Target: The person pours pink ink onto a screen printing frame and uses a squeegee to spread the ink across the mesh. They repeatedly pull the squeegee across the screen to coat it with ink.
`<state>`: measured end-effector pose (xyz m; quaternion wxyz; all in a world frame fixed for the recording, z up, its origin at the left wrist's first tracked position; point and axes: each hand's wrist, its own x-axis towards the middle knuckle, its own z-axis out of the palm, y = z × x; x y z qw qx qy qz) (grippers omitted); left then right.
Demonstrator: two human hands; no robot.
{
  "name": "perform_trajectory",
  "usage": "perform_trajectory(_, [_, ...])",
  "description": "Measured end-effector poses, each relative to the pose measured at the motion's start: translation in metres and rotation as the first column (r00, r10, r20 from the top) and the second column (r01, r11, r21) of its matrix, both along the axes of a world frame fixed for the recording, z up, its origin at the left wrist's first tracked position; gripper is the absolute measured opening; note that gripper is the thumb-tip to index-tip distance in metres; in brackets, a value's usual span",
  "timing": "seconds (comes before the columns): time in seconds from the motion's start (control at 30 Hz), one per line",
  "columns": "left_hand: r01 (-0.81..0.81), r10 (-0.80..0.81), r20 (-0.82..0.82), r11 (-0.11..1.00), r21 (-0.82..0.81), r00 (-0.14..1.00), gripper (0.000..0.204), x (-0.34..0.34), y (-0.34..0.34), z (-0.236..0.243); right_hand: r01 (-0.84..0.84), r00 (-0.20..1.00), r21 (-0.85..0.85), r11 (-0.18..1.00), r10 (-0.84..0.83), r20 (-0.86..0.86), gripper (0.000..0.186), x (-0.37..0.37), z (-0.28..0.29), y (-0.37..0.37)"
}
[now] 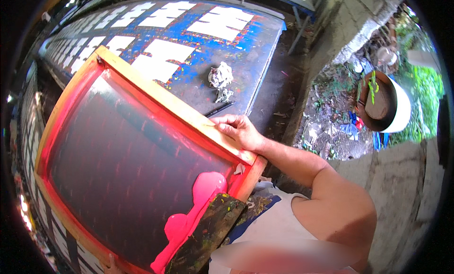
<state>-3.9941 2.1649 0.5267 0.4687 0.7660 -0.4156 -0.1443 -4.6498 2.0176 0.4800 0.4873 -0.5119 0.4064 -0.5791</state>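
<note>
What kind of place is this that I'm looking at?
Most likely a screen-printing workshop. The right hand grips a wood-framed mesh screen carrying thick pink ink, and beyond it a long paint-spattered table bears rows of white shaped pieces.

1. The upright head view looks down from above the right hand (239, 132) and left hand (111, 267), the latter cut by the lower edge.
2. It sits near: the framed screen (118, 165) between the hands fills much of it.
3. It reaches past the right hand to the tabletop (248, 70) beyond and the ground (326, 127) rightward.
4. Its fisheye edge bends straight lines.
</note>
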Motion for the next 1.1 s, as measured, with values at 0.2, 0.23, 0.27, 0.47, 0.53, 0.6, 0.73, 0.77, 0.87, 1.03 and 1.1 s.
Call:
perform_trajectory(0.2, [-0.104, 0.104, -0.010, 0.995, 0.001, 0.994, 0.092, -0.067, 0.038, 0.011, -0.105, 0.990, 0.048, 0.993, 0.100, 0.096, 0.028, -0.062, 0.013, -0.018])
perform_trajectory(0.23, [-0.115, 0.115, -0.008, 0.993, 0.002, 0.993, 0.092, -0.074, 0.042, 0.012, -0.121, 0.988, 0.043, 0.992, 0.116, 0.101, 0.028, -0.066, 0.013, -0.021])
perform_trajectory(0.27, [-0.120, 0.120, -0.006, 0.993, 0.001, 0.993, 0.092, -0.080, 0.044, 0.014, -0.132, 0.986, 0.039, 0.990, 0.127, 0.106, 0.028, -0.069, 0.013, -0.023])
perform_trajectory(0.47, [-0.122, 0.122, -0.004, 0.993, -0.010, 0.993, 0.090, -0.095, 0.035, 0.010, -0.101, 0.993, -0.025, 0.995, 0.103, 0.063, 0.027, -0.083, 0.013, -0.033])
perform_trajectory(0.53, [-0.116, 0.115, -0.023, 0.993, -0.012, 0.993, 0.090, -0.098, 0.025, 0.002, -0.067, 0.997, -0.049, 0.996, 0.068, 0.020, 0.027, -0.091, 0.018, -0.034])
perform_trajectory(0.6, [-0.108, 0.107, -0.043, 0.994, -0.011, 0.993, 0.089, -0.104, 0.014, -0.006, -0.054, 0.998, -0.030, 0.998, 0.055, 0.023, 0.027, -0.103, 0.026, -0.035])
perform_trajectory(0.73, [-0.087, 0.087, -0.063, 0.996, 0.002, 0.994, 0.088, -0.127, -0.011, -0.011, -0.012, 1.000, 0.020, 1.000, 0.012, -0.027, 0.027, -0.133, 0.036, -0.040])
perform_trajectory(0.77, [-0.077, 0.077, -0.058, 0.997, 0.005, 0.995, 0.088, -0.135, -0.018, -0.008, -0.001, 1.000, 0.048, 0.999, 0.002, -0.019, 0.027, -0.140, 0.037, -0.043])
perform_trajectory(0.87, [-0.056, 0.056, -0.042, 0.998, 0.001, 0.998, 0.087, -0.164, -0.041, 0.005, -0.021, 1.000, 0.053, 0.998, 0.020, 0.023, 0.027, -0.169, 0.034, -0.052])
perform_trajectory(1.03, [-0.056, 0.056, -0.019, 0.998, -0.001, 0.998, 0.086, -0.242, -0.086, 0.020, -0.041, 0.993, 0.031, 0.999, 0.037, 0.110, 0.028, -0.245, 0.024, -0.095])
perform_trajectory(1.1, [-0.059, 0.059, -0.007, 0.998, 0.001, 0.998, 0.086, -0.283, -0.106, 0.025, -0.055, 0.987, -0.010, 0.998, 0.055, 0.151, 0.030, -0.288, 0.021, -0.118])
